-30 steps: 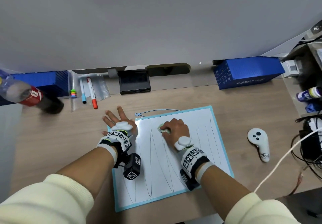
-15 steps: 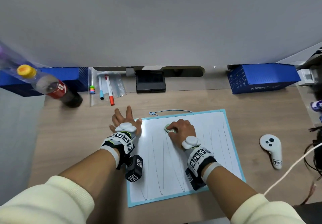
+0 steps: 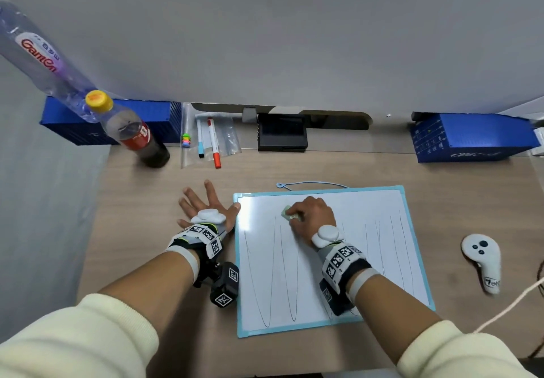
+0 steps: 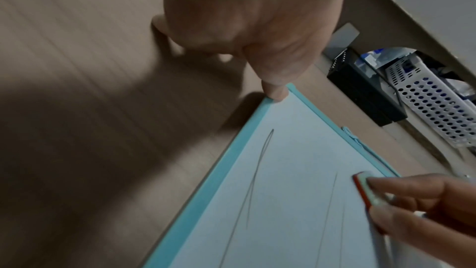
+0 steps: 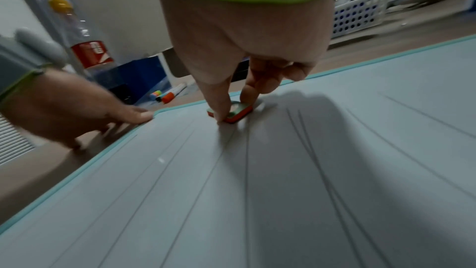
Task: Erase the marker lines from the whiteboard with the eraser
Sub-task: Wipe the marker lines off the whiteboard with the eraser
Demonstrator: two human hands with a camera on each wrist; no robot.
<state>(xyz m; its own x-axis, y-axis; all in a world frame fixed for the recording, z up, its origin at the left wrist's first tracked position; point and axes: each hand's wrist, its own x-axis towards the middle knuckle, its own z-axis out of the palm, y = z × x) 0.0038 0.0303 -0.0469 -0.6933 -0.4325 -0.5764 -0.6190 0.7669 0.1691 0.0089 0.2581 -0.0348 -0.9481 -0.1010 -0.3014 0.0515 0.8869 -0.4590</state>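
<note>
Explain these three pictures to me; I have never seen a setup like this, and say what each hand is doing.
No machine: a person wears cameras. The wide picture comes from the head; the other two from each wrist, looking along the fingers. On the desk lies a whiteboard with thin marker lines. The right hand pinches a small eraser flat against the board near its top edge. The left hand rests spread on the desk, thumb at the board's corner. Behind stand a cola bottle, pens and blue boxes; a white controller lies right.
</note>
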